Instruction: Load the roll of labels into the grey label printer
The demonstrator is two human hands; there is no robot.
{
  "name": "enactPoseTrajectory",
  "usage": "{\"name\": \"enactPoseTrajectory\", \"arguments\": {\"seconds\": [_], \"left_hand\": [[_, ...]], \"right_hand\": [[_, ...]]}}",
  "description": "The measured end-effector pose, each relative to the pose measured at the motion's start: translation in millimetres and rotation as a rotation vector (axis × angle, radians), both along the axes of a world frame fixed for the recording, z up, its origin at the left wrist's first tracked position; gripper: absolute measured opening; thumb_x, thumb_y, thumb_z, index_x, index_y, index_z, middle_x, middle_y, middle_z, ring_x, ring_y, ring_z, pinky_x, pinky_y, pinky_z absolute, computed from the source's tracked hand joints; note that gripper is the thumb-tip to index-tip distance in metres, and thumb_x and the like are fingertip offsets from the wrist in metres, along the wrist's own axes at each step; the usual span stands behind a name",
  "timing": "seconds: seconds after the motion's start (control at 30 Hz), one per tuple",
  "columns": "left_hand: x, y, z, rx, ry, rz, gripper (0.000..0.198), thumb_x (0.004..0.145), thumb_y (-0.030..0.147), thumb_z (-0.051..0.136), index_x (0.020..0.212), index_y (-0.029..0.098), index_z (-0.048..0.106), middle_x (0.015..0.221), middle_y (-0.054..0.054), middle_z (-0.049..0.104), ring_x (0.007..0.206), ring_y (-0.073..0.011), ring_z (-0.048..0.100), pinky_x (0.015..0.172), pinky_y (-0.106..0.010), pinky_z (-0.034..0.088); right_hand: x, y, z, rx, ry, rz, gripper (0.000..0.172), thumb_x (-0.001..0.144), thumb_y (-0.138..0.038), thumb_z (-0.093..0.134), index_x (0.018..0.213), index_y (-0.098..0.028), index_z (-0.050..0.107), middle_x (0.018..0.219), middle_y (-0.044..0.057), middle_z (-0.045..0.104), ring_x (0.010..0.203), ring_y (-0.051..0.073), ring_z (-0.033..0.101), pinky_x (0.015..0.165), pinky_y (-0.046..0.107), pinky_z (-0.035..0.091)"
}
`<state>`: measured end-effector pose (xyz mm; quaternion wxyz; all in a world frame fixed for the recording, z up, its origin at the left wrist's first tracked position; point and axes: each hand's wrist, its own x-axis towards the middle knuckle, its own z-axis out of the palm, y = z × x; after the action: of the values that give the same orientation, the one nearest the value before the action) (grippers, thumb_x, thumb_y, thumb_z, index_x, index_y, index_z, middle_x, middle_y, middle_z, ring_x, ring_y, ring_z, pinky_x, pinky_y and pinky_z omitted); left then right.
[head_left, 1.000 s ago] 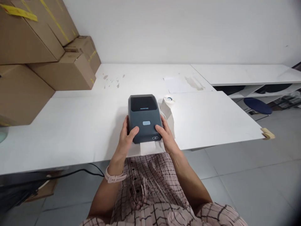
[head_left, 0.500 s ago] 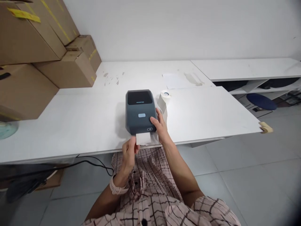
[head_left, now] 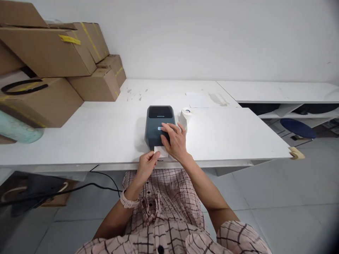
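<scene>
A dark blue-grey label printer [head_left: 153, 135] stands near the table's front edge. From its front a white label [head_left: 161, 151] sticks out. The fingers of my left hand [head_left: 147, 164] are pinched on the label's left edge. My right hand [head_left: 176, 141] lies over the printer's top right part with its fingers spread, partly covering the light button. Behind that hand, to the printer's right, a roll of white labels [head_left: 186, 113] stands on the table, its strip partly hidden by my fingers.
Cardboard boxes [head_left: 53, 53] are stacked at the table's left, beside a pale green rolled or bottle-like object [head_left: 21, 128]. A white sheet [head_left: 196, 100] lies at the back of the white table [head_left: 113, 141]. Black cables [head_left: 87, 185] hang below. A blue stool [head_left: 298, 128] stands at right.
My right hand has moved from the printer's right side onto its top, fingers now spread. My left hand stays at the label. The view has tilted and shows more of the boxes.
</scene>
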<state>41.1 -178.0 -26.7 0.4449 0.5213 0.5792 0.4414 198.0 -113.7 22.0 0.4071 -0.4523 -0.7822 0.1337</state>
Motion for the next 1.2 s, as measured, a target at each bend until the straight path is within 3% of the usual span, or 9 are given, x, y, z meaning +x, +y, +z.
{"name": "enactPoseTrajectory", "arguments": {"seconds": [0.1,0.2,0.3,0.4,0.57,0.7,0.87,1.0,1.2], "left_hand": [[-7.1,-3.3,2.5,0.139,0.061,0.221,0.037,0.091,0.053,0.058,0.073,0.021,0.063,0.064,0.002,0.056,0.06,-0.0139,0.053,0.057,-0.026,0.041],[-13.2,6.8,9.5,0.325,0.081,0.396,0.036,0.093,0.046,0.06,0.117,0.021,0.069,0.114,-0.008,0.072,0.099,-0.0203,0.067,0.082,-0.031,0.054],[-13.0,23.8,17.2,0.352,0.047,0.285,0.058,0.09,0.045,0.065,0.143,0.021,0.058,0.153,-0.014,0.057,0.138,-0.028,0.055,0.112,-0.043,0.047],[-8.0,35.1,21.4,0.221,-0.047,0.176,0.073,0.09,0.044,0.065,0.155,0.017,0.046,0.165,-0.016,0.044,0.15,-0.0316,0.045,0.122,-0.045,0.039],[-6.3,37.8,18.9,0.224,-0.166,0.148,0.071,0.097,0.05,0.058,0.158,0.018,0.041,0.168,-0.014,0.041,0.155,-0.0296,0.04,0.127,-0.044,0.034],[-12.7,42.1,19.4,0.299,-0.112,0.144,0.07,0.1,0.06,0.049,0.157,0.02,0.044,0.171,-0.013,0.035,0.16,-0.0274,0.03,0.131,-0.043,0.025],[-18.0,59.7,41.2,0.416,-0.105,0.139,0.067,0.103,0.062,0.039,0.152,0.018,0.052,0.169,-0.012,0.04,0.161,-0.0246,0.027,0.133,-0.044,0.018],[-21.9,88.7,69.3,0.455,-0.158,0.123,0.057,0.102,0.051,0.044,0.148,0.02,0.056,0.162,-0.01,0.051,0.154,-0.0252,0.042,0.127,-0.043,0.031],[-29.9,131.8,75.1,0.141,0.359,0.114,0.077,0.08,0.034,0.069,0.151,0.009,0.05,0.137,-0.022,0.067,0.126,-0.0352,0.065,0.104,-0.045,0.049]], "right_hand": [[-10.3,-4.0,5.9,0.011,-0.111,0.032,0.047,0.105,-0.047,0.042,0.144,-0.027,0.056,0.127,0.01,0.073,0.135,0.033,0.056,0.132,0.057,0.013],[-18.5,-5.0,13.1,0.026,-0.203,0.047,0.05,0.106,-0.051,0.037,0.139,-0.02,0.059,0.123,0.015,0.072,0.129,0.035,0.057,0.129,0.056,0.019],[-20.2,-5.0,14.5,0.038,-0.197,-0.015,0.049,0.106,-0.05,0.038,0.133,-0.016,0.062,0.119,0.017,0.072,0.124,0.034,0.06,0.127,0.055,0.021],[-15.6,-9.4,1.7,0.053,-0.052,-0.064,0.044,0.103,-0.046,0.044,0.134,-0.019,0.061,0.13,0.016,0.069,0.135,0.034,0.055,0.127,0.056,0.023],[-7.3,-22.8,-29.4,-0.041,0.323,-0.088,0.073,0.098,-0.06,0.05,0.159,-0.023,0.036,0.17,0.015,0.033,0.161,0.031,0.024,0.129,0.055,0.024],[-3.9,-24.4,-27.4,-0.22,0.566,-0.117,0.09,0.095,-0.073,0.047,0.165,-0.02,0.025,0.172,0.018,0.029,0.16,0.031,0.027,0.129,0.054,0.026],[5.2,-5.6,3.5,-0.231,0.656,-0.051,0.091,0.094,-0.078,0.045,0.164,-0.022,0.028,0.173,0.015,0.029,0.16,0.028,0.029,0.13,0.05,0.026],[10.6,26.7,37.0,-0.165,0.576,-0.018,0.087,0.095,-0.077,0.042,0.164,-0.026,0.03,0.173,0.011,0.031,0.159,0.027,0.031,0.13,0.051,0.024],[4.5,82.3,76.8,0.006,0.288,-0.122,0.09,0.094,-0.074,0.041,0.164,-0.019,0.027,0.172,0.016,0.031,0.16,0.036,0.027,0.129,0.061,0.016]]}}
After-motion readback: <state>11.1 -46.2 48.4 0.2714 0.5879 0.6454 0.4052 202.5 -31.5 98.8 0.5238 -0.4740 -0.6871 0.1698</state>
